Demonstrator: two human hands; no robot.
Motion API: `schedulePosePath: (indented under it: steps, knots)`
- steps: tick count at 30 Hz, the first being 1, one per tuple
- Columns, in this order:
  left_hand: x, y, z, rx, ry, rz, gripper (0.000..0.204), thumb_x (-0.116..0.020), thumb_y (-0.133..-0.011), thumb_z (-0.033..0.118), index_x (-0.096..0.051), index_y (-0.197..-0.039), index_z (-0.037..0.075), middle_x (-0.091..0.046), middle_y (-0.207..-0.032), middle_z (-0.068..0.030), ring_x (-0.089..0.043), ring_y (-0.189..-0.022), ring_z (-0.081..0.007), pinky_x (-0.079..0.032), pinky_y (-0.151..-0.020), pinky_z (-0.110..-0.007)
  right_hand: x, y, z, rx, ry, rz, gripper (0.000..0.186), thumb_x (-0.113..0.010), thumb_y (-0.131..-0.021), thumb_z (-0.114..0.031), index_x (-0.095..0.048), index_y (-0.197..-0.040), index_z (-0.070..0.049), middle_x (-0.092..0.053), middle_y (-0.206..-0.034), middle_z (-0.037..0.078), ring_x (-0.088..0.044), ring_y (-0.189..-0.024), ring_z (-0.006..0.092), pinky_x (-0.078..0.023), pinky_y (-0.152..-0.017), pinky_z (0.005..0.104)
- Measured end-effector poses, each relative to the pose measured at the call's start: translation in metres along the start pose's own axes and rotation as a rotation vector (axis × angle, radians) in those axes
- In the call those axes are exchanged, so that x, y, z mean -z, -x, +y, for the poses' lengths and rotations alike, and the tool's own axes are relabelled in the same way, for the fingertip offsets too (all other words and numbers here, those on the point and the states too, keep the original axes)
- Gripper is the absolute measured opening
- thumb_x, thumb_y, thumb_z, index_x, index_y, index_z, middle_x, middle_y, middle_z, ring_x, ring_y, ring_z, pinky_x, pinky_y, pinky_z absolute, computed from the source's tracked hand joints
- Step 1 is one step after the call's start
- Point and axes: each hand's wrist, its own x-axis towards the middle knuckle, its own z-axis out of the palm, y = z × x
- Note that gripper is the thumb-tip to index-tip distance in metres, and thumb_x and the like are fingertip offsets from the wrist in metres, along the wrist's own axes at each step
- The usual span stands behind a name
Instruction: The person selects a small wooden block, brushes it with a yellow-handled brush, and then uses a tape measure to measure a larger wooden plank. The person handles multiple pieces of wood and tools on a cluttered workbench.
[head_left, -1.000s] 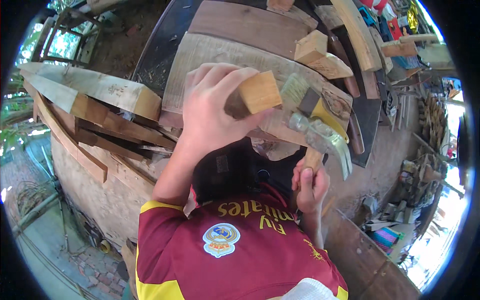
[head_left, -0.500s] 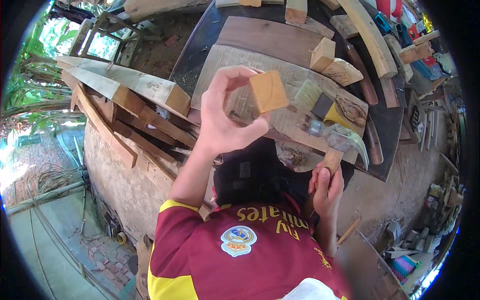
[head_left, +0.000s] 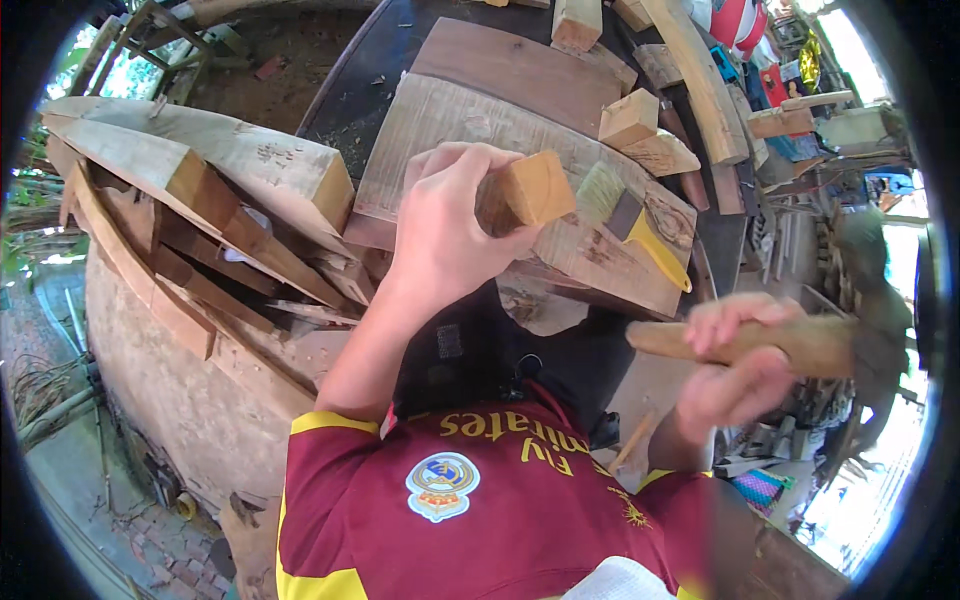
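While the left hand (head_left: 445,220) clasps a squared, honey-brown wooden block (head_left: 540,188) end-up above a pale wooden board (head_left: 455,120), the right hand (head_left: 730,388) holds a wooden-handled, dark-headed hammer (head_left: 825,350) crosswise to its right.

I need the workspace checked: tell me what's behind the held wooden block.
A pale board shows beyond the wooden block; the patch directly behind it and the left hand is hidden.

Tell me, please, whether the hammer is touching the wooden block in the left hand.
Apart. The head view shows a wide gap between the hammer, in the right hand, and the wooden block, held in the left hand.
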Motion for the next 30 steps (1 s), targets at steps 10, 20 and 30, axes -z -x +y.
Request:
schedulePosePath:
  steps: [10, 20, 30]
  knots:
    - [0.003, 0.002, -0.002, 0.042, 0.014, 0.015, 0.048, -0.087, -0.058, 0.017, -0.067, -0.1, 0.007, -0.065, -0.096, -0.0091, -0.06, -0.096, -0.0299, -0.044, -0.091, -0.039, -0.01, 0.007, 0.002, -0.25, 0.418, -0.263, 0.027, -0.048, -0.103, -0.024, -0.051, -0.107, 0.002, -0.05, -0.07, 0.003, -0.046, -0.055, 0.0083, -0.037, -0.05, 0.0226]
    - [0.004, 0.001, 0.0, 0.033, -0.003, -0.007, 0.05, -0.086, -0.058, 0.016, -0.066, -0.103, 0.008, -0.066, -0.098, -0.01, -0.06, -0.098, -0.0303, -0.044, -0.091, -0.039, 0.002, 0.005, 0.009, -0.37, 0.929, -0.506, 0.02, -0.057, -0.097, -0.019, -0.059, -0.098, 0.001, -0.06, -0.068, 0.01, -0.06, -0.061, 0.0264, -0.044, -0.057, 0.0358]
    - [-0.002, -0.01, 0.006, 0.02, 0.181, -0.054, 0.051, -0.082, -0.059, 0.008, -0.062, -0.107, 0.005, -0.065, -0.105, -0.0139, -0.06, -0.101, -0.0337, -0.045, -0.091, -0.041, 0.012, 0.047, 0.034, -0.656, 0.498, -0.326, 0.023, -0.057, -0.099, -0.021, -0.056, -0.088, -0.001, -0.051, -0.062, 0.0, -0.044, -0.056, 0.0069, -0.035, -0.051, 0.025]
